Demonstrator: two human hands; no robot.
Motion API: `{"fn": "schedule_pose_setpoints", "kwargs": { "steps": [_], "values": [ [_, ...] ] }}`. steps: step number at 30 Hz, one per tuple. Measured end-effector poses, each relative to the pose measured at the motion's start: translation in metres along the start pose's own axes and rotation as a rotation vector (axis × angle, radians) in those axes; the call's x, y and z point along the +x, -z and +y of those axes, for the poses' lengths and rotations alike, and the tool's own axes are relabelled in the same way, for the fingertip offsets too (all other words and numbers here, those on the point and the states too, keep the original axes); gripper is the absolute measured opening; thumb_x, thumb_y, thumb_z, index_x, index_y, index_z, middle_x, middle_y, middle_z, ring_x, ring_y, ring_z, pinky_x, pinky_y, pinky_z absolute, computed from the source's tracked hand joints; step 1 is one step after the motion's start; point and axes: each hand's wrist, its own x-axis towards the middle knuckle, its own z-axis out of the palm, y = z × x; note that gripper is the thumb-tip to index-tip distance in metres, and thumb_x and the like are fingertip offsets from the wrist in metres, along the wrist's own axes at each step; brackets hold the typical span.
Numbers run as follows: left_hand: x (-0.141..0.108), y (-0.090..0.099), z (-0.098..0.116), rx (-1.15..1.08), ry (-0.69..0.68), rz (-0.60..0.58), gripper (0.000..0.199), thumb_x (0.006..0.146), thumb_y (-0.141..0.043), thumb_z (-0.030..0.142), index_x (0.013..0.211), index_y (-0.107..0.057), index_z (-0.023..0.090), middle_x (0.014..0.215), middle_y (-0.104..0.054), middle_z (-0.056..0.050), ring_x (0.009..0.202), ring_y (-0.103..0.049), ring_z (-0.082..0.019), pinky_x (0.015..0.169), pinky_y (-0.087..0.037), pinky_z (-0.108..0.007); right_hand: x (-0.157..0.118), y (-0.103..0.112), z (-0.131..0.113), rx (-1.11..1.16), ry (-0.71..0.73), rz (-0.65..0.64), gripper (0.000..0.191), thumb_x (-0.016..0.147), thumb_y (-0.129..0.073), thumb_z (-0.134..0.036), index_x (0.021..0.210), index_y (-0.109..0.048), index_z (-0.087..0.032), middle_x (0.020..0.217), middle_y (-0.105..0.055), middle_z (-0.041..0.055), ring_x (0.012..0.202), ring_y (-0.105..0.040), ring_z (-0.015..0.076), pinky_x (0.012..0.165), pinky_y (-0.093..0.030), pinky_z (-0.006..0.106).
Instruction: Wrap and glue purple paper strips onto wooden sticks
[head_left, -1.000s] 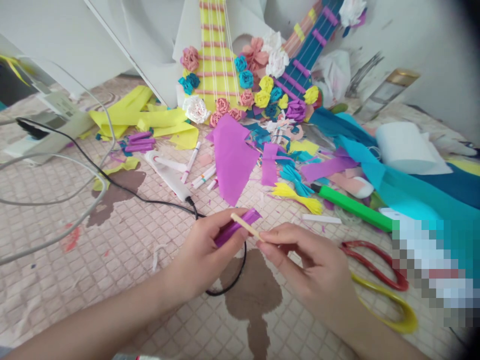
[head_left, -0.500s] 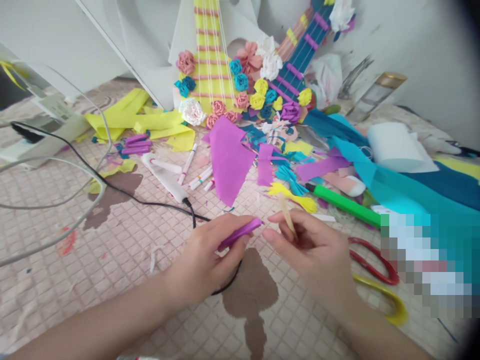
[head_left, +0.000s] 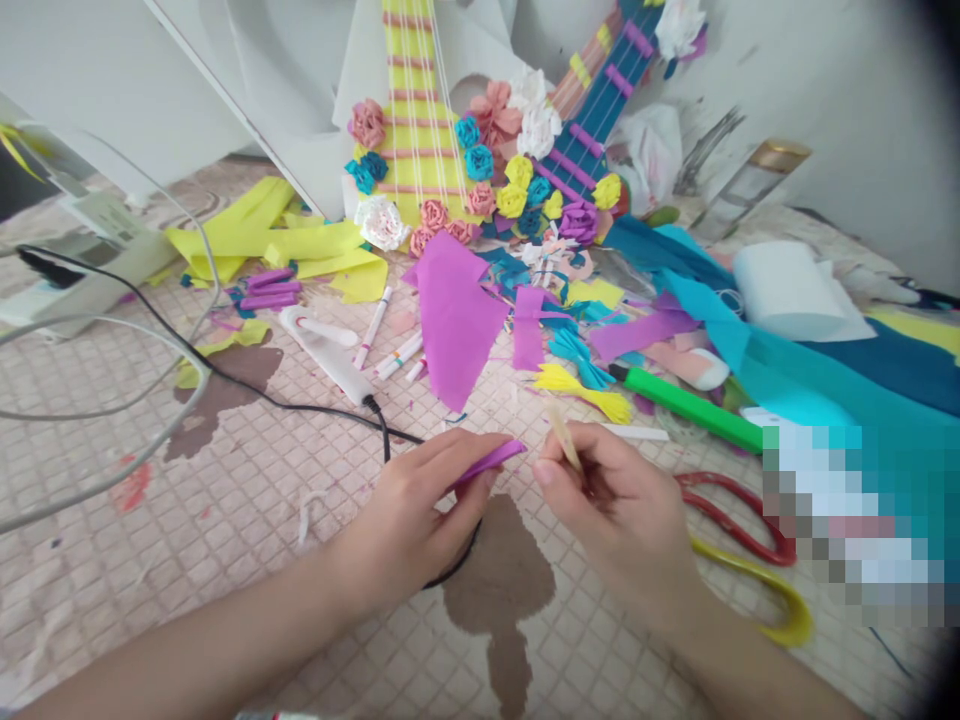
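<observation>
Purple strip (head_left: 495, 458), folded or rolled: is lying between the thumb and fingers of the left hand (head_left: 424, 505), its free end pointing toward the right hand (head_left: 626, 505) and standing just short of it. Left hand: is pinching the strip. Right hand: is grasping a pale stick (head_left: 564, 440), its tip angling up and left; stick and strip are standing apart. Purple sheet (head_left: 459, 325): is lying just beyond the hands. Yellow fringed bundle (head_left: 589, 395) and green cutter (head_left: 690, 408): are lying beyond the right hand. Red scissor handle (head_left: 780, 545): is resting to its right. White handheld device (head_left: 330, 355), black-corded: is lying beyond the left hand. Yellow guitar-shaped piece (head_left: 416, 135), ringed with paper roses: is standing at the back.
</observation>
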Motion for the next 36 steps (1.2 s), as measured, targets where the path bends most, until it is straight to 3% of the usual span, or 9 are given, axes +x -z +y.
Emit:
{"fn": "schedule_pose_setpoints", "kwargs": {
  "steps": [4,10,19,27,31,36],
  "values": [
    [0.001,0.001,0.0,0.011,0.047,0.012,0.024,0.082,-0.049,0.011,0.104,-0.058,0.015,0.087,-0.068,-0.006,0.077,-0.062,-0.013,0.068,-0.05,-0.024,-0.003,0.001,0.0,0.065,0.015,-0.034,0.012,0.085,-0.052,-0.025,0.073,-0.049,-0.022,0.058,-0.036,-0.0063,0.05,-0.035,0.0081,0.043,-0.03,0.02],
    [0.0,0.0,-0.001,-0.011,-0.01,-0.037,0.025,0.082,-0.047,0.008,0.103,-0.059,0.016,0.089,-0.068,-0.007,0.078,-0.061,-0.013,0.069,-0.051,-0.025,0.002,0.003,-0.002,-0.021,-0.007,0.069,0.01,0.083,-0.056,-0.027,0.076,-0.057,-0.022,0.058,-0.042,-0.0047,0.051,-0.039,0.0099,0.046,-0.033,0.023],
    [-0.002,0.0,-0.004,-0.041,-0.018,-0.07,0.027,0.083,-0.046,0.007,0.107,-0.058,0.013,0.092,-0.065,-0.009,0.083,-0.061,-0.014,0.074,-0.051,-0.027,0.006,0.004,-0.001,-0.083,0.07,0.018,0.008,0.082,-0.056,-0.023,0.079,-0.063,-0.021,0.068,-0.054,-0.0019,0.062,-0.051,0.012,0.053,-0.04,0.024],
    [0.0,0.001,0.001,-0.033,-0.012,-0.051,0.026,0.082,-0.047,0.007,0.105,-0.059,0.013,0.091,-0.067,-0.008,0.08,-0.061,-0.013,0.071,-0.05,-0.025,0.004,0.004,-0.004,-0.139,0.103,0.0,0.011,0.085,-0.051,-0.022,0.074,-0.053,-0.02,0.061,-0.042,-0.0044,0.053,-0.039,0.0091,0.047,-0.033,0.023],
    [0.001,0.002,0.001,-0.06,0.108,-0.031,0.024,0.082,-0.049,0.012,0.103,-0.06,0.016,0.085,-0.068,-0.004,0.069,-0.059,-0.012,0.062,-0.047,-0.023,0.002,0.006,-0.004,-0.003,0.01,0.031,0.014,0.09,-0.045,-0.028,0.079,-0.05,-0.021,0.063,-0.039,-0.0043,0.054,-0.038,0.0094,0.048,-0.032,0.023],
    [0.0,0.0,-0.004,-0.348,0.376,-0.048,0.022,0.084,-0.051,0.024,0.103,-0.061,0.018,0.081,-0.067,-0.002,0.065,-0.056,-0.012,0.058,-0.044,-0.022,0.014,0.019,-0.001,0.268,0.031,0.23,0.024,0.092,-0.041,-0.033,0.071,-0.045,-0.021,0.062,-0.036,-0.0042,0.05,-0.036,0.0091,0.044,-0.028,0.025]
  ]
}}
